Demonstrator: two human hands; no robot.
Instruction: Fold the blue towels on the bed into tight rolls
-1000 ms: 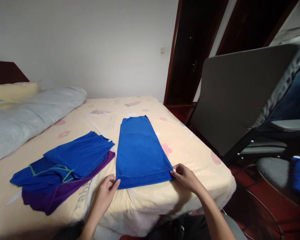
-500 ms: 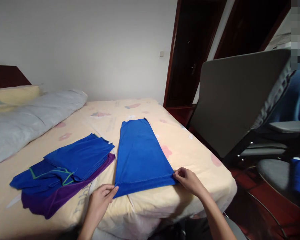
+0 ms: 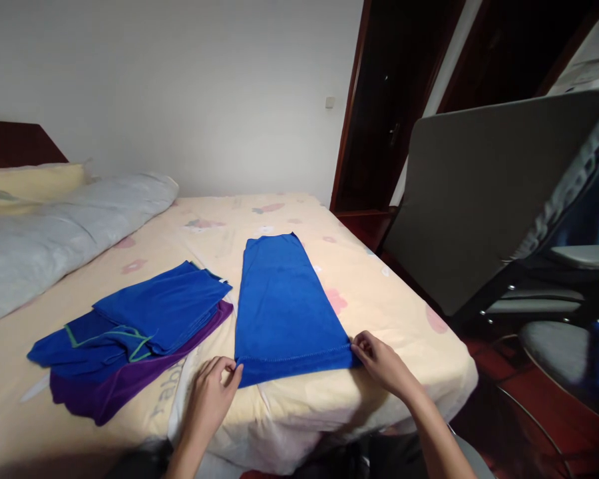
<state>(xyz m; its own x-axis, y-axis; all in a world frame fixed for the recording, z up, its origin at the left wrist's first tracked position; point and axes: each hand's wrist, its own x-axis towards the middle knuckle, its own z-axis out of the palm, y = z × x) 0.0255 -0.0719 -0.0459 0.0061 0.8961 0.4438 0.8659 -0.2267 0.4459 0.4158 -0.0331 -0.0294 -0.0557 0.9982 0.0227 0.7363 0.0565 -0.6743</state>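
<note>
A blue cloth (image 3: 289,299) lies flat in a long folded shape on the bed, with a line of stitching across its near end. At its near left corner, my left hand (image 3: 214,389) pinches the edge between thumb and forefinger. My right hand (image 3: 379,362) has its fingers closed on the near right edge, by the end of the stitching. Left of it sits a loose pile: a blue cloth with green edging (image 3: 160,309) on top of a purple cloth (image 3: 114,392).
The bed (image 3: 404,319) has a cream patterned sheet, and its near edge is just below my hands. A grey bolster (image 3: 80,233) and a yellow pillow (image 3: 34,183) are at the left. A grey folded board (image 3: 489,199) and a chair (image 3: 554,346) stand to the right.
The view has shifted slightly. My left forefinger and thumb have come together on the cloth's left corner, where the hand was flatter before. My right hand stays at the right edge.
</note>
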